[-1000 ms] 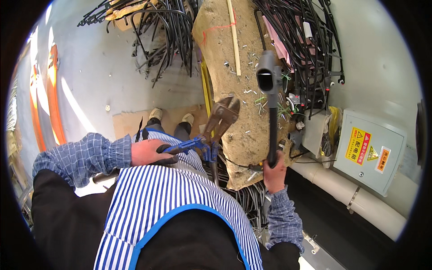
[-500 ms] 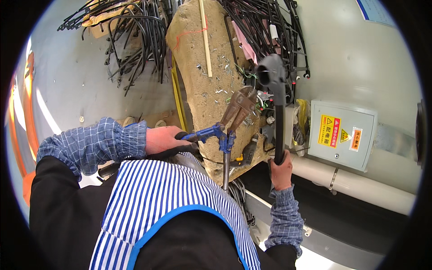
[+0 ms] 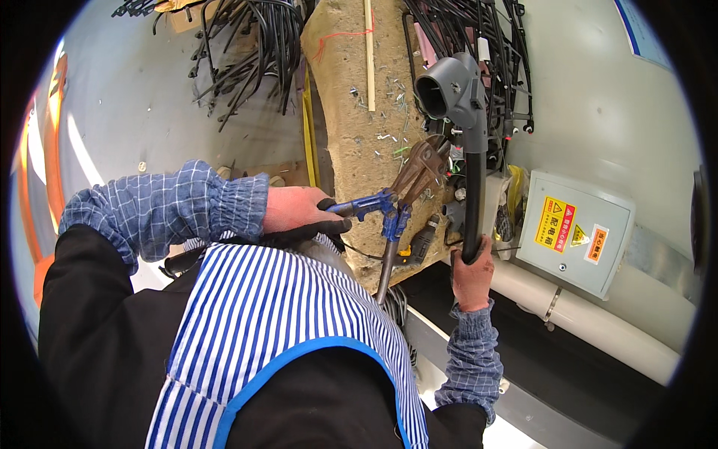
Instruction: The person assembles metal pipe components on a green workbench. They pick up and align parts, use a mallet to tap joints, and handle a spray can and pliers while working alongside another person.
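Overhead, left hand (image 3: 299, 212) clenched on blue bolt cutter (image 3: 389, 206) handle, right hand (image 3: 473, 273) wrapped round thick black cable (image 3: 474, 194), grey plug (image 3: 451, 90) upright above worn workbench (image 3: 351, 112), cutter head just beside cable.

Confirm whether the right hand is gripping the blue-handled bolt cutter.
No: the right hand grips the thick black cable with the grey plug, while the left hand holds the bolt cutter.

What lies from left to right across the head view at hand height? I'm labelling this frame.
Left hand on a black grip → blue-handled bolt cutter with rusty jaws → thick black cable with grey plug head, held by the right hand → grey metal wall box.
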{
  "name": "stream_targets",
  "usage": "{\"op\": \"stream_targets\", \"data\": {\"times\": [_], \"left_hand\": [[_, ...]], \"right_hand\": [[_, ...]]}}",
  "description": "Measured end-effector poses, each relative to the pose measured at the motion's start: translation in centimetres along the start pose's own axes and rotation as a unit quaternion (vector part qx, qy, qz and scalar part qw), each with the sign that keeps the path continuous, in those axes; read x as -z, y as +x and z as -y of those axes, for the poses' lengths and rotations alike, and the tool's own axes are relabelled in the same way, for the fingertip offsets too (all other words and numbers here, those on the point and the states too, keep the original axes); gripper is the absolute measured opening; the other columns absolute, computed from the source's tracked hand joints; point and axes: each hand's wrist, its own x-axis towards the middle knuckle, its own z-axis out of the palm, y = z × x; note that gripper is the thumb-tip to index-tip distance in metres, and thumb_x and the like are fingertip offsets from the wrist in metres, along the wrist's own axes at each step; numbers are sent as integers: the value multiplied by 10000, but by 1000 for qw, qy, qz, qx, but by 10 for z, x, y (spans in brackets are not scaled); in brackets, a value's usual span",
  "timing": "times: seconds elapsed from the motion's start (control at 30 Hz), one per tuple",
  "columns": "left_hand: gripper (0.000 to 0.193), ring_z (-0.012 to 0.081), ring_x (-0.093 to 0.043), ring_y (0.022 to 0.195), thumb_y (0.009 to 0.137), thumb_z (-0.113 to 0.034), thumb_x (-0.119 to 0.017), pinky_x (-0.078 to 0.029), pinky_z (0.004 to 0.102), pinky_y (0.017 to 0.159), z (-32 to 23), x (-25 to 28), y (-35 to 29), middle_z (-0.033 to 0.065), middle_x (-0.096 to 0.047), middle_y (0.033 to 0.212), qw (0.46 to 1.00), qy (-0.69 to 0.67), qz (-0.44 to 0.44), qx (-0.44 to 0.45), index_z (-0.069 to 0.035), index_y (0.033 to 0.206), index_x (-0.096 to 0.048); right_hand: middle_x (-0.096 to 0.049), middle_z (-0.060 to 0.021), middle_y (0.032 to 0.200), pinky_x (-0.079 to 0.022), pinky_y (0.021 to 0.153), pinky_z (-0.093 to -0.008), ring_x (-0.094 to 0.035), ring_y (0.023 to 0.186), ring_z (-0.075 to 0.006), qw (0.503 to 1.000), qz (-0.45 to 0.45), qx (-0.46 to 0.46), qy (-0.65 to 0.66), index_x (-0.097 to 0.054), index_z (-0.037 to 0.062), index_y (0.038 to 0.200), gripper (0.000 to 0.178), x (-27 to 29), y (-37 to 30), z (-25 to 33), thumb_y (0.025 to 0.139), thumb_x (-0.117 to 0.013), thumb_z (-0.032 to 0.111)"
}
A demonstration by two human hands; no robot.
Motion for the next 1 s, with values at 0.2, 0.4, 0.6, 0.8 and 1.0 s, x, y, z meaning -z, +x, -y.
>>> {"op": "stream_targets", "data": {"times": [0.2, 0.4, 0.6, 0.8, 1.0], "left_hand": [[300, 371, -616, 825, 924, -135, -560, -503, 438, 725, 9, -1, 1, 230, -598, 959, 998, -38, -25, -38, -44, 1210, -579], [263, 361, -601, 759, 932, -120, -557, -483, 446, 681, 20, -3, -3, 212, -587, 873, 992, 2, -51, -113, -32, 1180, -573], [286, 361, -605, 765, 945, -128, -559, -482, 448, 674, 18, 1, -3, 212, -599, 894, 979, 17, -94, -178, -38, 1216, -564], [368, 369, -611, 790, 919, -133, -606, -497, 451, 696, 12, 7, -4, 225, -614, 940, 976, 75, -108, -173, -44, 1272, -550], [390, 367, -608, 793, 924, -150, -602, -498, 453, 702, 10, 14, -3, 219, -618, 965, 973, 124, -96, -169, -42, 1294, -541]], "right_hand": [[-644, -232, 1006, -501, 823, -455, -646, 932, -423, 999, 27, -20, -1, -458, 3, 1253, 458, -1, -1, 1, 861, -677, 95], [-639, -231, 1038, -498, 817, -464, -643, 944, -414, 1000, 1, 18, -25, -469, 4, 1225, 430, -7, -5, 12, 862, -678, 103], [-622, -226, 984, -503, 806, -439, -638, 907, -403, 1000, 25, 10, 0, -468, 4, 1197, 406, -9, -13, 19, 859, -673, 100], [-585, -140, 925, -500, 778, -359, -584, 768, -284, 984, 33, 118, 127, -452, -12, 1224, 548, -18, -29, 34, 764, -733, 90], [-590, -107, 1127, -512, 825, -308, -585, 944, -165, 934, 204, 16, 295, -407, -14, 1324, 717, -23, -36, 27, 741, -809, 102]]}}
